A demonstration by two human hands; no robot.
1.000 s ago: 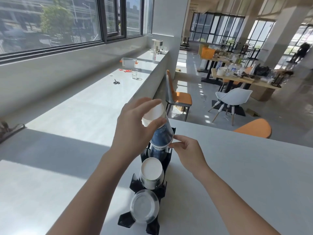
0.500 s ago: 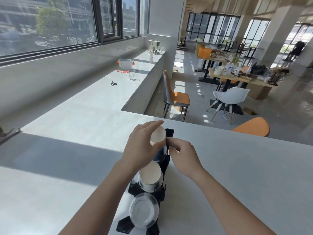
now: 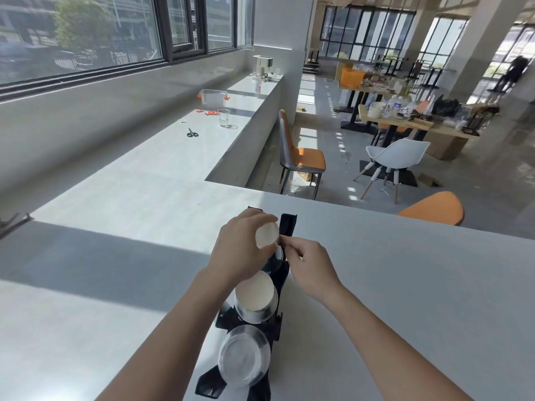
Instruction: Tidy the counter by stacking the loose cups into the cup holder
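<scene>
Left hand (image 3: 240,253) is curled shut around a white paper cup (image 3: 267,234), thumb and fingers wrapping its wall, mouth tilted toward the camera. Right hand (image 3: 311,263) sits just beside it, fingertips (image 3: 285,241) pinched near the cup rim; whether they grip the rim or the holder post behind cannot be told. Cup is at the far end of the black cup holder (image 3: 282,280), which lies along the counter (image 3: 405,285), w/ a dark cup partly hidden under the left palm. Next slot toward the camera holds a white-lined cup (image 3: 254,290); nearest slot holds a clear plastic cup (image 3: 244,360). Judged step: seating the held cup into the far stack. To do it well: line up cup axis w/ the stack below, keep the grip light so the paper wall does not crush, steady the holder w/ the right hand, push straight until the rims nest, then let go. Risk: angled entry may jam or tip the holder. Another clear cup (image 3: 223,117) stands far off on the window-side counter near scissors (image 3: 192,132), apparently not yet collected.
</scene>
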